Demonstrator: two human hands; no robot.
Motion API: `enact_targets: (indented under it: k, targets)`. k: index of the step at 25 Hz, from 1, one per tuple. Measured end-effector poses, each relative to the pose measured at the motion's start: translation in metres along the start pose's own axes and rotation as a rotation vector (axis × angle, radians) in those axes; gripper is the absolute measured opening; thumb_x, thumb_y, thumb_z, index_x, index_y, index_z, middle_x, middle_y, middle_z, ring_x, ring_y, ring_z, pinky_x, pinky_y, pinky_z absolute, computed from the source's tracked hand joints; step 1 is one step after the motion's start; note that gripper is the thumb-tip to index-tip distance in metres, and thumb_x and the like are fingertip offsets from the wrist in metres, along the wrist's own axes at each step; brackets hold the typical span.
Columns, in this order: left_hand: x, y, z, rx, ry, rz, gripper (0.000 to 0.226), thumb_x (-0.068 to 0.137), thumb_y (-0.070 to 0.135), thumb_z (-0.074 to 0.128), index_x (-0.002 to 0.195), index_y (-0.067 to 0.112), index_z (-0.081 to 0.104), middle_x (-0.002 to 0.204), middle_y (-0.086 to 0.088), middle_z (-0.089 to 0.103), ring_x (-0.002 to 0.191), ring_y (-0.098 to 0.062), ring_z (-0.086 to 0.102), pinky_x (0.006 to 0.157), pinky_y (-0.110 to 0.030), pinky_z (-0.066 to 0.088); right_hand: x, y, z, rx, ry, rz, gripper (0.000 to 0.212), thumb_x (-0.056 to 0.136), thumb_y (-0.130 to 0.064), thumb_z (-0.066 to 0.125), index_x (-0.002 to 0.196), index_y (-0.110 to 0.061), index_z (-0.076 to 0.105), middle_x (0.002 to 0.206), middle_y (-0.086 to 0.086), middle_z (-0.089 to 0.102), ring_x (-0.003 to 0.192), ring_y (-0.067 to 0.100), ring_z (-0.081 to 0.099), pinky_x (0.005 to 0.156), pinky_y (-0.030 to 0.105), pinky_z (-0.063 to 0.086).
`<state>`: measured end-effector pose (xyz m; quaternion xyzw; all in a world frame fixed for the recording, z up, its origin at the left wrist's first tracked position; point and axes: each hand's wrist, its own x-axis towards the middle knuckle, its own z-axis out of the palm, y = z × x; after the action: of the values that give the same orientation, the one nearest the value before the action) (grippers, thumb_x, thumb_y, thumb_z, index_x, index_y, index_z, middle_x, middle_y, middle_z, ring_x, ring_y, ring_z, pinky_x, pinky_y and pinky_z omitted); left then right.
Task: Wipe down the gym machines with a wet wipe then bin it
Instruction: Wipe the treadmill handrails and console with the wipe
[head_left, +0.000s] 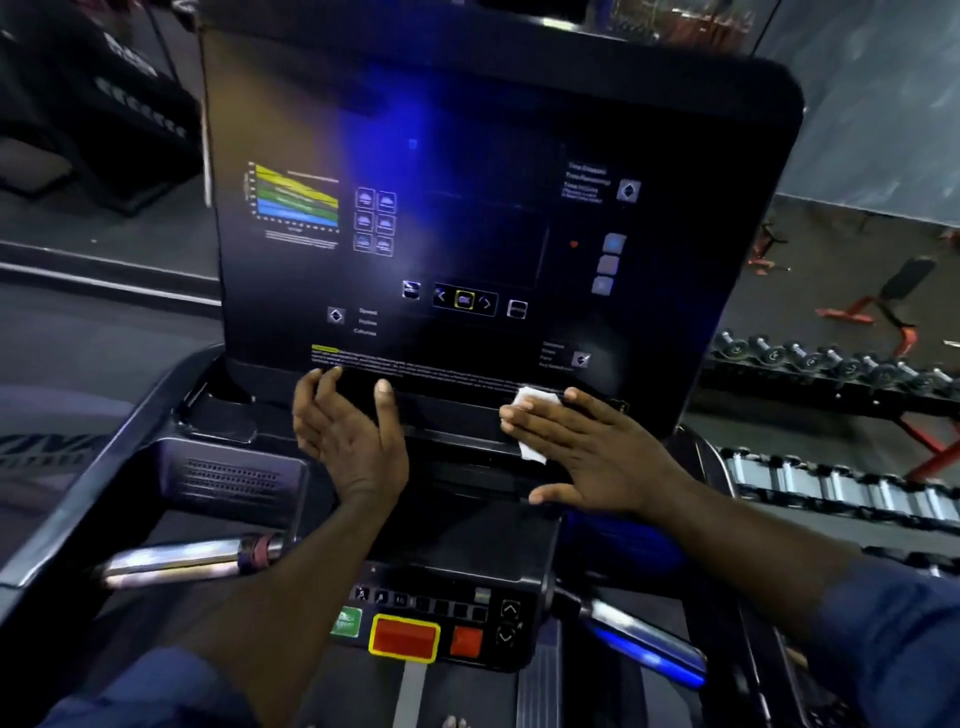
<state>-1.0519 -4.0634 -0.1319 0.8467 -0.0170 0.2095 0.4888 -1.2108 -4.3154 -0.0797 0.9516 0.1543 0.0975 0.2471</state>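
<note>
The right hand (587, 447) lies flat, fingers straight, pressing the white wet wipe (529, 402) against the ledge under the treadmill console (467, 182). The left hand (348, 436) is released, holding nothing, its fingertips at the console's lower edge. Nothing pinches the wipe, so a quick stroke could leave it behind or drop it. A damp pass higher up might trigger the lit keys, and a forearm could brush the red stop button (404, 638) below. The panel is glossy black with blue glare. A dumbbell rack (831, 364) and a red-framed bench (893, 296) stand to the right
</note>
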Motion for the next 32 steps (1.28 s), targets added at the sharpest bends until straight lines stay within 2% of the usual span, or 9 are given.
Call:
enact_targets:
  k: [3, 6, 10, 15, 20, 24, 26, 29, 32]
  targets:
    - [0.025, -0.012, -0.006, -0.205, 0.134, -0.358, 0.077, 0.097, 0.056, 0.047, 0.152, 0.003, 0.038, 0.163, -0.020, 0.026, 0.147, -0.042, 0.030, 0.121, -0.051, 0.024, -0.007, 0.005, -0.009, 0.040, -0.016, 0.003, 0.087, 0.099, -0.080, 0.032, 0.167, -0.028, 0.014, 0.174, -0.012, 0.009, 0.159, 0.008, 0.011, 0.128, 0.043, 0.013]
    - [0.041, -0.023, -0.023, -0.379, 0.122, -0.547, 0.071, 0.107, 0.046, 0.045, 0.160, 0.003, 0.028, 0.165, -0.021, 0.030, 0.151, -0.038, 0.026, 0.123, -0.041, 0.021, 0.022, -0.004, -0.017, 0.033, -0.037, -0.055, 0.087, 0.098, -0.080, 0.033, 0.167, -0.030, 0.014, 0.173, -0.014, 0.010, 0.159, 0.007, 0.012, 0.129, 0.043, 0.010]
    - [0.064, -0.036, -0.050, -0.456, 0.080, -0.499, 0.061, 0.113, 0.044, 0.035, 0.162, 0.009, 0.030, 0.165, -0.016, 0.036, 0.152, -0.030, 0.031, 0.125, -0.037, 0.024, 0.124, -0.053, -0.032, 0.039, -0.035, -0.139, 0.089, 0.098, -0.083, 0.026, 0.167, -0.029, 0.011, 0.173, -0.016, 0.007, 0.159, 0.005, 0.005, 0.130, 0.042, 0.004]
    - [0.111, -0.069, -0.069, -0.799, -0.045, -0.692, 0.064, 0.105, 0.061, 0.036, 0.143, 0.015, 0.057, 0.143, -0.005, 0.062, 0.136, -0.021, 0.056, 0.119, -0.039, 0.040, 0.123, -0.056, -0.040, 0.060, -0.090, -0.102, 0.092, 0.096, -0.085, 0.026, 0.167, -0.028, 0.010, 0.174, -0.014, 0.004, 0.160, 0.007, 0.005, 0.130, 0.043, 0.004]
    - [0.125, -0.087, -0.085, -0.862, -0.199, -0.752, 0.059, 0.112, 0.052, 0.028, 0.148, 0.012, 0.052, 0.144, -0.003, 0.060, 0.133, -0.018, 0.056, 0.121, -0.041, 0.037, 0.220, -0.107, -0.048, 0.045, -0.004, -0.130, 0.091, 0.096, -0.085, 0.026, 0.167, -0.030, 0.010, 0.173, -0.016, 0.007, 0.159, 0.005, 0.006, 0.130, 0.044, 0.007]
    - [0.141, -0.099, -0.093, -0.887, -0.316, -0.775, 0.068, 0.105, 0.067, 0.027, 0.145, 0.020, 0.055, 0.138, 0.002, 0.064, 0.128, -0.012, 0.059, 0.119, -0.041, 0.040, 0.297, -0.154, -0.052, 0.026, -0.037, -0.098, 0.089, 0.098, -0.082, 0.019, 0.167, -0.029, 0.002, 0.174, -0.014, -0.002, 0.160, 0.007, -0.004, 0.130, 0.045, 0.000]
    - [0.155, -0.101, -0.097, -0.896, -0.343, -0.765, 0.071, 0.103, 0.071, 0.025, 0.142, 0.021, 0.057, 0.138, 0.002, 0.065, 0.126, -0.013, 0.060, 0.118, -0.042, 0.040, 0.299, -0.152, -0.053, -0.001, -0.008, -0.093, 0.086, 0.100, -0.080, 0.021, 0.167, -0.030, 0.005, 0.174, -0.013, 0.003, 0.160, 0.007, 0.001, 0.130, 0.043, 0.000]
    - [0.176, -0.090, -0.107, -0.897, -0.420, -0.745, 0.080, 0.100, 0.073, 0.020, 0.145, 0.018, 0.056, 0.142, -0.001, 0.063, 0.127, -0.017, 0.060, 0.118, -0.043, 0.038, 0.316, -0.124, -0.086, -0.018, 0.094, 0.134, 0.081, 0.102, -0.076, 0.021, 0.167, -0.029, 0.009, 0.174, -0.009, 0.012, 0.159, 0.009, 0.007, 0.130, 0.044, -0.002]
    - [0.194, -0.080, -0.112, -0.893, -0.530, -0.669, 0.083, 0.101, 0.073, 0.015, 0.143, 0.016, 0.058, 0.137, -0.005, 0.065, 0.126, -0.020, 0.060, 0.115, -0.042, 0.040, 0.338, -0.134, -0.104, 0.010, 0.092, 0.404, 0.089, 0.102, -0.075, 0.015, 0.167, -0.018, -0.005, 0.174, -0.001, -0.013, 0.161, 0.017, -0.008, 0.129, 0.052, -0.001]
